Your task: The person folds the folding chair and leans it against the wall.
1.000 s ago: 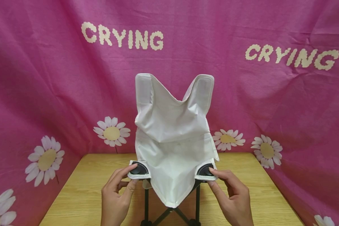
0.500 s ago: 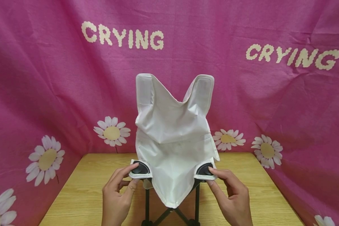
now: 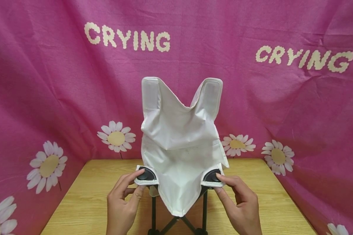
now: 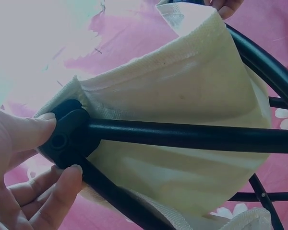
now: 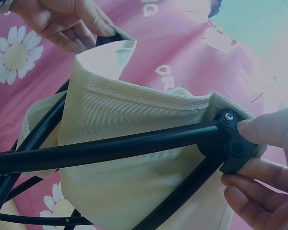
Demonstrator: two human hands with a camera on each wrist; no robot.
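Observation:
A small folding chair stands upright on the table in the head view, its white fabric (image 3: pixel 182 156) slung on a black tube frame (image 3: pixel 153 212). My left hand (image 3: pixel 122 204) pinches the seat's front left corner, forefinger on the black patch (image 3: pixel 147 175) and thumb beneath. Mirroring it, my right hand (image 3: pixel 242 204) grips the front right corner at its black patch (image 3: pixel 211 176). From below, the left wrist view shows a black plastic joint (image 4: pixel 69 136) between thumb and fingers. A matching joint (image 5: pixel 233 139) with a screw sits in the right hand's grasp in the right wrist view.
The wooden table (image 3: pixel 85 192) spreads beneath the chair. A pink curtain (image 3: pixel 176 39) with daisies and lettering surrounds it on the back and both sides. Two upright fabric flaps (image 3: pixel 212 98) rise at the back of the chair, and crossed legs (image 3: pixel 179 219) show under the seat.
Both hands, still holding the seat corners, have shifted very slightly inward toward each other. The rest of the chair looks nearly the same.

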